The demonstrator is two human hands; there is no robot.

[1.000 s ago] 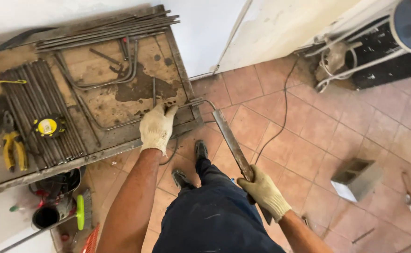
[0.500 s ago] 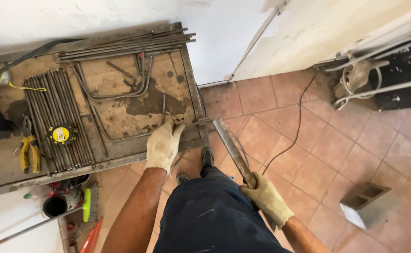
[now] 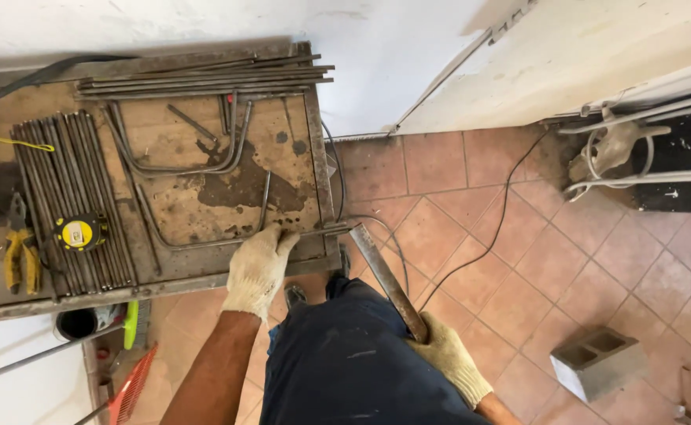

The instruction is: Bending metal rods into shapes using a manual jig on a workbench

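Left hand (image 3: 257,270) pinning rod (image 3: 227,239), right hand (image 3: 449,358) seemingly gripping pipe (image 3: 385,279)
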